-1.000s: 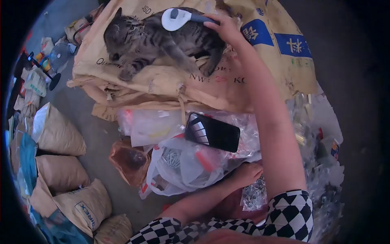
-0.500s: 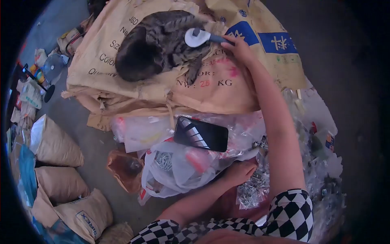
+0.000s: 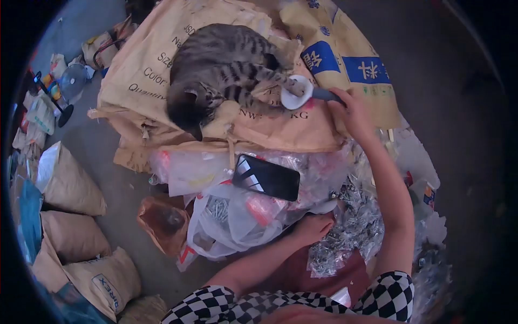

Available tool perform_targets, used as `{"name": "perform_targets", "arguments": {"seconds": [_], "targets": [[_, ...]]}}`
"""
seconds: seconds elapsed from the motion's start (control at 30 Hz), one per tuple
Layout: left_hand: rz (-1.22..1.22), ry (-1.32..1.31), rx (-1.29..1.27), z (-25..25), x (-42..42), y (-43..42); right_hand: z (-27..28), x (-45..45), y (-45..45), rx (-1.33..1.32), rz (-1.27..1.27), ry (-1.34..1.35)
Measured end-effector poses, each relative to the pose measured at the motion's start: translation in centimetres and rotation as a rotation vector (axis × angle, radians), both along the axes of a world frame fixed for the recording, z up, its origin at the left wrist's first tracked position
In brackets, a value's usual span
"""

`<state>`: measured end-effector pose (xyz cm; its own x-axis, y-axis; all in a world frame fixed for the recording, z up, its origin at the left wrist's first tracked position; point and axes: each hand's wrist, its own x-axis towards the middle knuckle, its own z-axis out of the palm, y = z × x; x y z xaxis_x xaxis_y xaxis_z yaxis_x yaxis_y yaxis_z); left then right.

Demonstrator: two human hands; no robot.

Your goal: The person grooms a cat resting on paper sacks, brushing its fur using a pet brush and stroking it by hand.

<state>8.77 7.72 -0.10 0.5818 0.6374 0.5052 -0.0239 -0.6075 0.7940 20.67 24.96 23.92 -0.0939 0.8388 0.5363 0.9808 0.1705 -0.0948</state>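
My right hand (image 3: 350,110) is closed round the dark handle of a pet grooming brush (image 3: 296,95) with a round white head. A grey tabby cat (image 3: 226,59) lies curled on a printed paper sack (image 3: 135,81), its head toward the lower left. One of the cat's paws reaches over the brush head and appears to touch it. My left hand (image 3: 315,228) rests with curled fingers beside small clear bags of screws (image 3: 350,232); nothing shows in it. A black phone (image 3: 266,177) lies on plastic bags above that hand.
A white plastic bag (image 3: 232,227) holds screws, with an open brown bag (image 3: 162,221) beside it. Full paper sacks (image 3: 73,181) stand on the floor at left. A fan (image 3: 73,81) is farther back, and a yellow sack (image 3: 345,43) lies at upper right.
The brush has moved off the cat's body, down and to the right, with my right hand. The cat has turned its head and stretched a paw to the brush. My left hand stays low.
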Motion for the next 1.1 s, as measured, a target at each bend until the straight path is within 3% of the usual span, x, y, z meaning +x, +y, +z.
{"name": "perform_targets", "arguments": {"seconds": [0.33,0.43,0.5,0.57,0.63,0.77,0.87,1.0,1.07,1.1], "targets": [[-0.033,-0.054,-0.004,0.7,-0.4,0.1,4.8,2.9,-8.1,0.336,-0.135,-0.378],[-0.050,-0.039,-0.030,0.9,-0.6,0.0,5.1,6.0,-9.8,0.339,-0.213,-0.286],[-0.042,-0.022,-0.040,0.5,-0.5,-0.1,3.8,8.5,-10.1,0.189,-0.156,0.219],[-0.069,-0.018,-0.035,-0.9,0.4,-0.2,2.1,9.3,-10.3,0.180,-0.062,0.263],[-0.104,0.030,-0.064,-0.9,0.5,-0.2,1.3,6.2,-11.2,-0.170,-0.308,0.678],[-0.086,0.029,-0.028,0.0,0.0,0.0,-2.2,2.7,-11.8,-0.221,-0.160,0.838],[-0.106,0.000,-0.071,0.6,-0.2,0.0,-1.7,-0.6,-12.1,-0.260,-0.085,0.848],[-0.107,0.048,-0.090,1.1,-0.4,0.1,-1.0,-3.2,-7.6,-0.161,0.164,0.534],[-0.093,0.056,-0.054,0.8,-0.3,0.1,0.2,-7.2,-4.8,-0.192,0.192,0.735],[-0.084,0.062,-0.017,0.5,-0.2,0.1,0.5,-9.2,-3.2,-0.182,0.337,0.799]]}}
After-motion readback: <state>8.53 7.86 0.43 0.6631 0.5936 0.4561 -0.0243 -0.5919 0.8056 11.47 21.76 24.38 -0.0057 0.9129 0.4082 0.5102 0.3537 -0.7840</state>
